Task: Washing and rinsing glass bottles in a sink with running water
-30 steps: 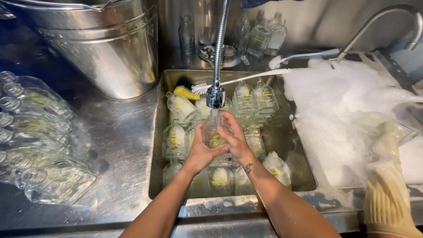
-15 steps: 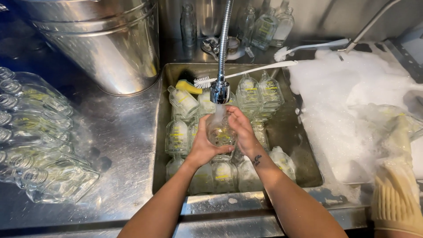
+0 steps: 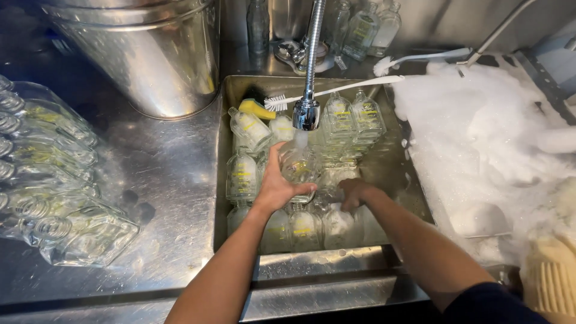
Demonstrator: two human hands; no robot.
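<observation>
Head view — what is being held?

— A clear glass bottle (image 3: 298, 168) sits directly under the spray faucet head (image 3: 306, 114), over the middle of the steel sink (image 3: 396, 165); water falls onto its top; the left hand (image 3: 277, 187) is wrapped closed around its lower body, thumb toward the viewer.

— How does it lie?

— Roughly upright, long axis running up toward the faucet, tilted slightly; the left hand grips from the left and below.

— And the other hand?

— The right hand (image 3: 355, 193) is lower and to the right, apart from that bottle, fingers curled down among the submerged bottles (image 3: 303, 228); I cannot tell whether it grips one; the left hand is clearly the nearer.

— What surrounds them?

— More bottles fill the sink; a white bottle brush (image 3: 336, 91) lies across the back; foam (image 3: 480, 138) covers the basin to the right; rinsed bottles (image 3: 54, 198) lie on the counter at left, beside a large metal bucket (image 3: 150, 54).
</observation>
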